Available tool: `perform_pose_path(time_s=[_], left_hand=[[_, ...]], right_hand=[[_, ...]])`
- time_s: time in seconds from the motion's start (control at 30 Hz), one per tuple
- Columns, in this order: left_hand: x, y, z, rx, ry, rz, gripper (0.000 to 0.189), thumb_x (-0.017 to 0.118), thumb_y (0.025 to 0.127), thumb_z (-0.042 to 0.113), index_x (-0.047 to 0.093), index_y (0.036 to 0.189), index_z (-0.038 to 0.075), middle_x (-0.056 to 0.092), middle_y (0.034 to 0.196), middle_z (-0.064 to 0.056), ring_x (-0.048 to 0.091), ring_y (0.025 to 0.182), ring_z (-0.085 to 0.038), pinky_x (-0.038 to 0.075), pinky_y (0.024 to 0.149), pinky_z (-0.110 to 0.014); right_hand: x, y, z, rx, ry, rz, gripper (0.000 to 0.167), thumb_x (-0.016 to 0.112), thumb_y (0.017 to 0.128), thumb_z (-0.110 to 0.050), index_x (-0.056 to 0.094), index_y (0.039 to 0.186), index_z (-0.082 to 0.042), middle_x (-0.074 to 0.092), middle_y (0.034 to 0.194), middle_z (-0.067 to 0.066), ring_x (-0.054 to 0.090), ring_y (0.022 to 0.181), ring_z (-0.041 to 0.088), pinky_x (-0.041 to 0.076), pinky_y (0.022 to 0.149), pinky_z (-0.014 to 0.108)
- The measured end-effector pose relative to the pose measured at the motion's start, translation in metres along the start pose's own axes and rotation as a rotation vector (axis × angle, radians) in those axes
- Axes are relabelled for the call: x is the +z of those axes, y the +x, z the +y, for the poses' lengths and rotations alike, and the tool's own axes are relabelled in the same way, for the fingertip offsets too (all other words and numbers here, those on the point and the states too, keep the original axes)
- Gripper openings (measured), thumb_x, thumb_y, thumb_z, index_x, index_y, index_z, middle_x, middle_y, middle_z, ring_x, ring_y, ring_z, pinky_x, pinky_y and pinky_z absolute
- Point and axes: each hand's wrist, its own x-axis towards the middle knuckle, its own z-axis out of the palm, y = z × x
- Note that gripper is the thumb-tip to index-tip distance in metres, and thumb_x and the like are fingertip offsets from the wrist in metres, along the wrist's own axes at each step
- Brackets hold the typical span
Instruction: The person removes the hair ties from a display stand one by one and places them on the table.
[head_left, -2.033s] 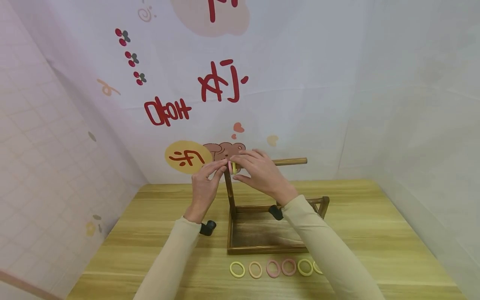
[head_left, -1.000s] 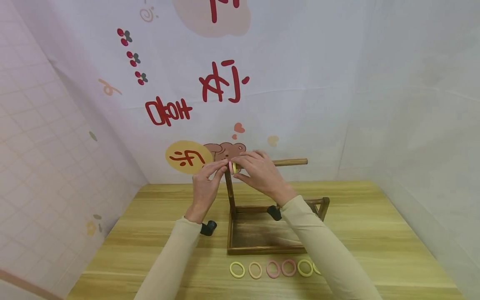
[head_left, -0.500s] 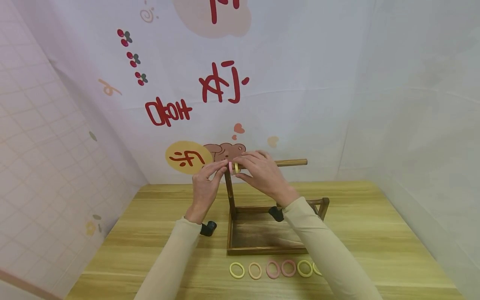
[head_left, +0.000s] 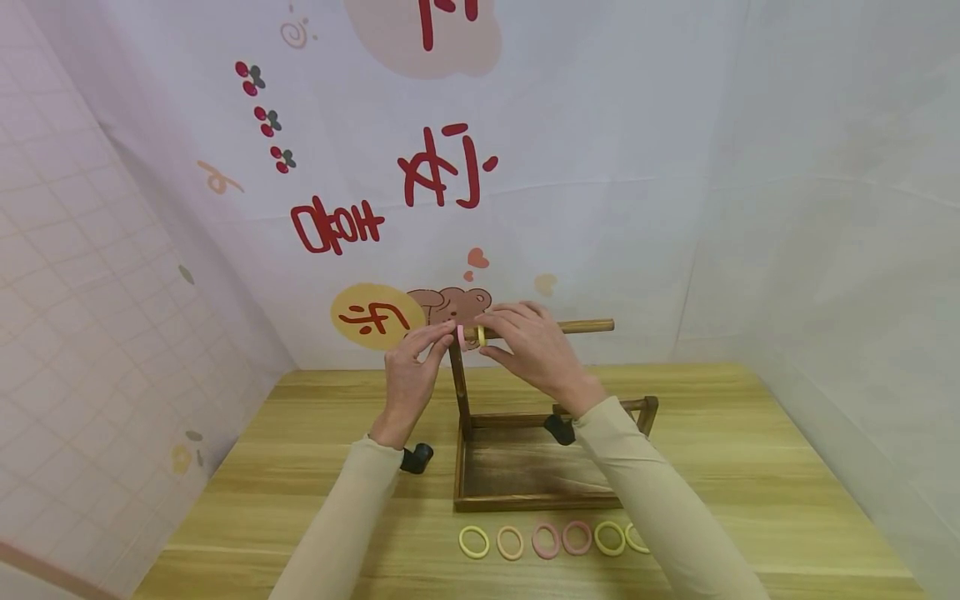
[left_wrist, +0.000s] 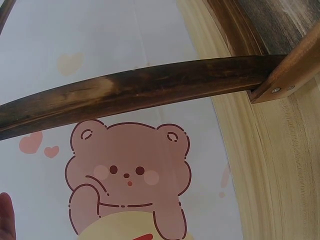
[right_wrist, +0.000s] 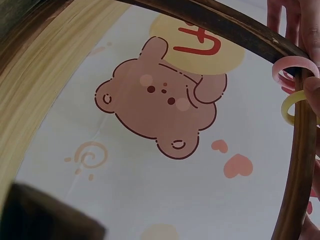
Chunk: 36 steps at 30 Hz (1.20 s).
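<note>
My right hand (head_left: 534, 348) pinches a yellow ring (head_left: 482, 337) that encircles the horizontal rod (head_left: 588, 326) of a dark wooden stand. My left hand (head_left: 411, 371) holds the stand's top left corner between thumb and fingers, with fingertips right beside a pink ring (head_left: 461, 337). That pink ring hangs on the rod next to the upright post (head_left: 460, 383). From the right wrist, the pink ring (right_wrist: 295, 64) and the yellow ring (right_wrist: 288, 107) both show around the rod, a small gap apart. The left wrist view shows the post (left_wrist: 150, 87) but little of the hand.
The stand's tray-like base (head_left: 536, 502) sits on the wooden table (head_left: 337, 492). In front of it lies a row of several rings, among them a yellow ring (head_left: 461, 542), an orange ring (head_left: 500, 543) and a pink ring (head_left: 536, 542). A printed cloth (head_left: 600, 208) hangs behind.
The yellow ring has slid rightward along the rod with my right hand, away from the pink ring. My left hand has stayed in place.
</note>
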Motion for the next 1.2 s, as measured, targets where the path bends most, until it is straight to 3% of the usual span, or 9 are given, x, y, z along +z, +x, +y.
perform_pose_path(time_s=[0.5,1.2], left_hand=[[0.001,-0.001,-0.001,-0.023,0.005,-0.003,0.024,0.078,0.091,0.006,0.08,0.116,0.004,0.077,0.113,-0.011,0.073,0.108,-0.029,0.058,0.092,-0.047],[0.002,-0.001,-0.002,-0.012,0.014,0.004,0.025,0.079,0.09,0.004,0.08,0.115,0.004,0.078,0.112,-0.01,0.073,0.107,-0.028,0.058,0.092,-0.047]], right_hand=[[-0.005,-0.006,0.004,-0.009,0.006,0.014,0.048,0.087,0.087,-0.024,0.069,0.13,-0.01,0.074,0.123,0.006,0.065,0.119,0.027,0.048,0.104,0.049],[-0.012,-0.017,0.012,0.04,-0.011,0.026,0.047,0.087,0.087,-0.025,0.071,0.127,-0.008,0.074,0.122,0.008,0.065,0.119,0.028,0.047,0.104,0.052]])
